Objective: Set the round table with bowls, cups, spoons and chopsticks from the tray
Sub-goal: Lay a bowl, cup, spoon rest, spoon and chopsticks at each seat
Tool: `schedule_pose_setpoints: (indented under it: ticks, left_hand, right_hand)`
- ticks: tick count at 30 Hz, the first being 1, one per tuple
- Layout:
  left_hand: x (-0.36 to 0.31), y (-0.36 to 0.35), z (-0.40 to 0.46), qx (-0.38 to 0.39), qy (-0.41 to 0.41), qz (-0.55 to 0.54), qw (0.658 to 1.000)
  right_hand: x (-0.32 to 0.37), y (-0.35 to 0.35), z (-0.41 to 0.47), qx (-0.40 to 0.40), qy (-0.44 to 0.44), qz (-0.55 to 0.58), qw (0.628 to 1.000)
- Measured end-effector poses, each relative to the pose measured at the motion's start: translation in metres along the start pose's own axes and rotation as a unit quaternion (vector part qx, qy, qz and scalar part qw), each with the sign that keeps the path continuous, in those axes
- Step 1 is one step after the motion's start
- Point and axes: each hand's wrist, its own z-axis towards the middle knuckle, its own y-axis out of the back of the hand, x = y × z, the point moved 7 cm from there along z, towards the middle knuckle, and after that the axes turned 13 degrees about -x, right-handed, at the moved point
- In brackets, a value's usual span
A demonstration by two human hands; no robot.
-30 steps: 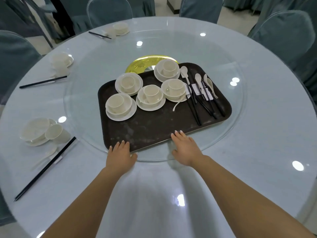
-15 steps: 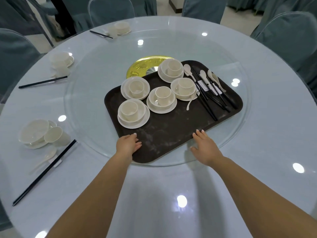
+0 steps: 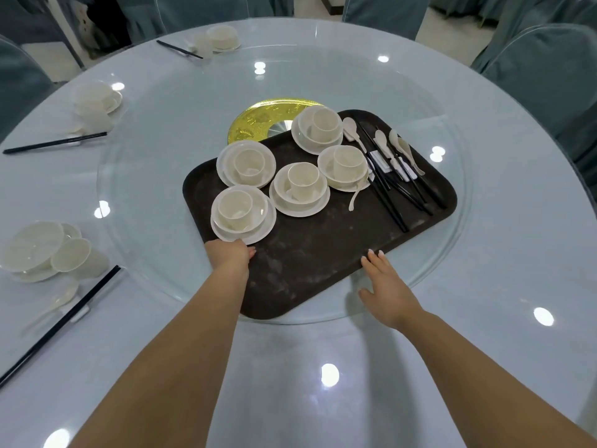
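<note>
Nearest, the left hand [image 3: 231, 255] reaches the closest bowl set [image 3: 243, 215], fingers hidden, grip untold; the right hand [image 3: 382, 286] lies flat and open at the tray [image 3: 307, 270] edge; it seems a pickup step, needing a steady lift to the desk [image 3: 290, 383]; beyond, spoons [image 3: 384, 147] and chopsticks [image 3: 397, 185] wait.

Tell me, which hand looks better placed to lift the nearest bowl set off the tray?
Probably the left hand: it already touches the near rim of the nearest bowl set. The right hand lies flat at the tray edge, well away from any bowl.
</note>
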Motion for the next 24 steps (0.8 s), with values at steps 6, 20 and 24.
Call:
schedule_pose_setpoints:
  ticks: [6,20,24]
  left_hand:
    - [0.003,0.004,0.004,0.011,-0.021,0.042,0.999]
    - [0.012,0.070,-0.031,0.075,-0.044,0.057,0.995]
    - [0.020,0.100,-0.036,0.075,-0.065,0.067,0.993]
  right_hand:
    - [0.003,-0.001,0.000,-0.004,0.001,-0.017,1.000]
    - [0.015,-0.008,-0.005,0.039,0.019,-0.097,0.994]
    - [0.024,-0.014,-0.010,0.045,0.032,-0.136,0.989]
